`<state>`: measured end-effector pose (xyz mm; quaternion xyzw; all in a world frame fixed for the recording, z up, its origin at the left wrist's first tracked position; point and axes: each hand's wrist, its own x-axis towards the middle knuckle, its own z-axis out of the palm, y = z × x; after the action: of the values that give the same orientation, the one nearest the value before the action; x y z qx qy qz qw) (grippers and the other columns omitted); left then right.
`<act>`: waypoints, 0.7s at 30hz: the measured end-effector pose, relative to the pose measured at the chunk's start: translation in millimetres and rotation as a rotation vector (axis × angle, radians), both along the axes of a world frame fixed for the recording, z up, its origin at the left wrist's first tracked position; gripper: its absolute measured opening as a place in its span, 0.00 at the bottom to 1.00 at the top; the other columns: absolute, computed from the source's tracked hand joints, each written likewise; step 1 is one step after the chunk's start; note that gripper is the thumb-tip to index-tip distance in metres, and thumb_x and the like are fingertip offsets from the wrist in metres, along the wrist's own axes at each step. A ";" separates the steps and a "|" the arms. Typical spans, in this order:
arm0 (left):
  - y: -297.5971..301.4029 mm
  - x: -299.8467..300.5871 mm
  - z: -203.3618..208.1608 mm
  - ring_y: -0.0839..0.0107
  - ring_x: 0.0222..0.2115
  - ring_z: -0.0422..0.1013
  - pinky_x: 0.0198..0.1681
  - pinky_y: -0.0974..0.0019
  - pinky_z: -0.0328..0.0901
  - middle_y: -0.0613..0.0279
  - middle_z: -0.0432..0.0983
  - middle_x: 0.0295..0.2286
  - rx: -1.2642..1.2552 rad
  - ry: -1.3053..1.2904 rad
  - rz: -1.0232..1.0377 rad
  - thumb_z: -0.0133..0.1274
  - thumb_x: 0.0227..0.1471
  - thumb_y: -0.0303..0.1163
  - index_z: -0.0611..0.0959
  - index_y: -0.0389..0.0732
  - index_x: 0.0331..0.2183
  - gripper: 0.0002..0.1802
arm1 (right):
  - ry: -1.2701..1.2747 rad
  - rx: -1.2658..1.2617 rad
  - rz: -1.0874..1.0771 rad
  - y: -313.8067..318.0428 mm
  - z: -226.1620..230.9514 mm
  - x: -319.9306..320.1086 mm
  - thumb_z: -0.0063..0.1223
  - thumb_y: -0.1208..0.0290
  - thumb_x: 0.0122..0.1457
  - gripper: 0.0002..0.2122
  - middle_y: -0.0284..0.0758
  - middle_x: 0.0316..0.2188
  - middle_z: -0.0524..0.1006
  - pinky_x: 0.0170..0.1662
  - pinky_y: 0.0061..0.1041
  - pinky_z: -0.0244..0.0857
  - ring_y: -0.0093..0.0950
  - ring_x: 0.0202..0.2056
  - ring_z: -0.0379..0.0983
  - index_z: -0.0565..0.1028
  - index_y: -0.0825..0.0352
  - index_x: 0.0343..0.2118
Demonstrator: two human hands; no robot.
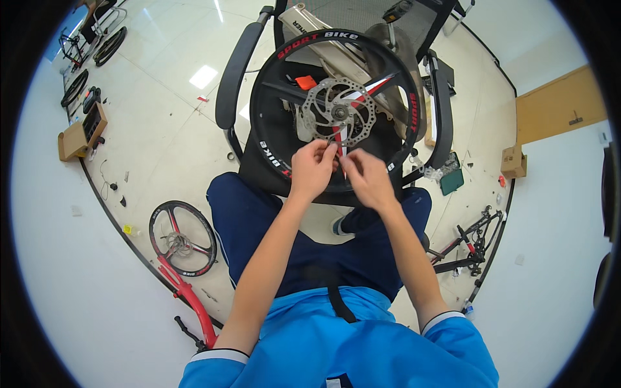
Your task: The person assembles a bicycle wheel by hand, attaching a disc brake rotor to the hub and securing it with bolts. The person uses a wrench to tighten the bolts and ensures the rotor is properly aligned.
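A black bicycle wheel point(284, 92) with red and white lettering lies flat on the seat of a black office chair point(249, 161) in front of me. At its hub is a silver disc brake rotor point(367, 113) full of holes. My left hand point(315, 168) is closed in a pinch at the rotor's near edge, over a red and white spoke. Close beside it, my right hand point(370, 180), slightly blurred, has its fingers bent together too. Whatever small thing the fingertips hold is hidden. An orange-red piece point(305, 82) shows beside the rotor.
Armrests point(234, 77) flank the wheel, and a pale bicycle frame point(314, 32) lies beyond it. On the floor to the left are another wheel point(208, 249) and a red fork point(194, 304). A black frame point(469, 249) lies right; cardboard boxes point(514, 161) stand by the walls.
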<state>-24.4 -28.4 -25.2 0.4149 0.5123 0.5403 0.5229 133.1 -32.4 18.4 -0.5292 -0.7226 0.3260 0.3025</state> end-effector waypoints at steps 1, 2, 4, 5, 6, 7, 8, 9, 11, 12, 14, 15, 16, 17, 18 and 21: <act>10.7 6.0 1.4 0.77 0.23 0.77 0.27 0.73 0.71 0.61 0.82 0.25 0.038 0.090 -0.007 0.56 0.62 0.30 0.82 0.28 0.36 0.12 | 0.074 -0.050 0.014 -7.7 -11.3 2.6 0.53 0.66 0.66 0.12 0.42 0.24 0.78 0.30 0.31 0.66 0.34 0.23 0.74 0.76 0.73 0.37; 19.8 10.2 1.9 0.77 0.22 0.77 0.26 0.73 0.71 0.60 0.82 0.25 0.021 0.146 -0.001 0.56 0.61 0.30 0.83 0.28 0.36 0.12 | 0.171 -0.180 -0.048 -11.0 -17.5 1.1 0.51 0.68 0.67 0.11 0.40 0.21 0.76 0.29 0.30 0.65 0.31 0.22 0.72 0.77 0.72 0.36; 31.2 18.2 2.5 0.77 0.20 0.78 0.23 0.72 0.72 0.59 0.82 0.23 -0.012 0.256 0.015 0.57 0.60 0.30 0.83 0.27 0.36 0.13 | 0.187 -0.181 -0.087 -9.6 -27.2 7.3 0.48 0.69 0.69 0.11 0.33 0.19 0.73 0.27 0.24 0.62 0.22 0.21 0.68 0.77 0.73 0.37; 33.4 20.0 1.2 0.77 0.20 0.77 0.23 0.72 0.72 0.59 0.82 0.23 -0.013 0.249 0.052 0.57 0.60 0.31 0.83 0.27 0.36 0.13 | 0.201 -0.180 -0.106 -7.3 -28.3 7.4 0.47 0.69 0.70 0.11 0.30 0.18 0.72 0.26 0.21 0.61 0.17 0.21 0.66 0.77 0.73 0.37; 35.2 21.2 0.0 0.77 0.19 0.77 0.22 0.72 0.71 0.59 0.82 0.23 -0.014 0.242 0.090 0.57 0.60 0.31 0.83 0.27 0.37 0.13 | 0.182 -0.065 -0.102 -3.8 -29.7 4.8 0.46 0.70 0.71 0.11 0.29 0.17 0.69 0.24 0.22 0.58 0.18 0.19 0.64 0.77 0.72 0.37; 36.6 21.9 -1.1 0.77 0.18 0.77 0.22 0.72 0.71 0.59 0.82 0.22 -0.014 0.235 0.131 0.57 0.60 0.31 0.83 0.27 0.37 0.14 | 0.193 -0.072 -0.104 -2.4 -29.9 2.7 0.46 0.71 0.71 0.11 0.29 0.17 0.69 0.24 0.22 0.58 0.18 0.19 0.64 0.78 0.72 0.37; 34.6 22.0 1.2 0.77 0.19 0.77 0.22 0.73 0.71 0.59 0.82 0.22 -0.008 0.200 0.145 0.56 0.61 0.31 0.83 0.27 0.36 0.14 | 0.204 -0.080 -0.106 -1.0 -30.7 0.9 0.46 0.71 0.71 0.11 0.29 0.17 0.70 0.24 0.22 0.58 0.18 0.19 0.64 0.78 0.72 0.37; 34.5 22.3 4.0 0.77 0.19 0.77 0.22 0.73 0.71 0.59 0.82 0.22 -0.005 0.173 0.144 0.56 0.61 0.31 0.83 0.27 0.36 0.14 | 0.214 -0.087 -0.107 0.4 -31.3 -1.0 0.45 0.71 0.70 0.11 0.29 0.17 0.70 0.24 0.22 0.58 0.18 0.19 0.64 0.78 0.72 0.37; 34.3 20.7 10.1 0.77 0.19 0.76 0.21 0.73 0.71 0.59 0.82 0.22 0.000 0.119 0.148 0.56 0.61 0.31 0.83 0.27 0.36 0.13 | 0.224 -0.047 -0.102 1.6 -32.2 -4.4 0.45 0.71 0.70 0.11 0.30 0.17 0.70 0.24 0.22 0.58 0.18 0.19 0.64 0.78 0.72 0.37; 35.2 20.4 8.9 0.77 0.18 0.76 0.21 0.73 0.71 0.59 0.82 0.22 0.013 0.128 0.150 0.56 0.61 0.31 0.83 0.27 0.36 0.13 | 0.226 -0.048 -0.107 0.7 -32.5 -5.5 0.46 0.71 0.70 0.11 0.30 0.16 0.70 0.24 0.22 0.58 0.18 0.19 0.64 0.78 0.72 0.37; 35.6 22.4 8.4 0.78 0.18 0.76 0.21 0.73 0.71 0.59 0.82 0.22 0.035 0.142 0.149 0.56 0.61 0.31 0.83 0.27 0.35 0.13 | 0.233 -0.049 -0.111 -0.3 -34.2 -5.1 0.45 0.71 0.70 0.11 0.30 0.16 0.69 0.24 0.22 0.58 0.18 0.19 0.64 0.78 0.72 0.37; 34.2 22.8 9.9 0.78 0.18 0.76 0.21 0.73 0.70 0.59 0.82 0.22 0.031 0.139 0.137 0.56 0.61 0.31 0.83 0.27 0.35 0.13 | 0.238 -0.047 -0.110 -0.2 -35.9 -3.1 0.45 0.71 0.71 0.11 0.30 0.16 0.69 0.24 0.22 0.58 0.18 0.19 0.64 0.78 0.72 0.37; 32.9 22.9 11.5 0.78 0.18 0.76 0.21 0.73 0.70 0.60 0.81 0.22 0.028 0.135 0.126 0.56 0.62 0.31 0.83 0.27 0.35 0.13 | 0.244 -0.045 -0.110 -0.2 -37.1 -2.4 0.45 0.71 0.71 0.11 0.30 0.16 0.69 0.24 0.22 0.58 0.18 0.19 0.64 0.78 0.72 0.37; 32.5 23.2 13.9 0.78 0.18 0.76 0.21 0.73 0.70 0.60 0.81 0.21 0.026 0.130 0.115 0.56 0.62 0.31 0.83 0.27 0.35 0.13 | 0.241 -0.046 -0.106 0.5 -36.6 -2.6 0.45 0.71 0.71 0.11 0.30 0.16 0.69 0.24 0.22 0.58 0.18 0.19 0.64 0.77 0.72 0.37; 33.4 22.5 12.4 0.78 0.18 0.75 0.21 0.73 0.70 0.60 0.82 0.21 0.036 0.145 0.112 0.56 0.62 0.31 0.83 0.27 0.35 0.13 | 0.239 -0.047 -0.102 1.1 -35.5 -3.3 0.45 0.71 0.71 0.12 0.30 0.16 0.70 0.24 0.22 0.58 0.18 0.19 0.64 0.77 0.73 0.37; 35.9 20.7 11.7 0.79 0.18 0.75 0.20 0.73 0.70 0.60 0.82 0.21 0.051 0.172 0.110 0.55 0.61 0.31 0.83 0.28 0.35 0.13 | 0.271 -0.077 -0.084 2.5 -38.5 -3.4 0.44 0.70 0.71 0.12 0.28 0.17 0.69 0.23 0.21 0.57 0.17 0.18 0.63 0.77 0.72 0.37</act>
<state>-3.7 7.4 -13.6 0.4444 0.5633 0.5434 0.4359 129.7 -30.0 -20.0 -0.5211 -0.6394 0.4091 0.3902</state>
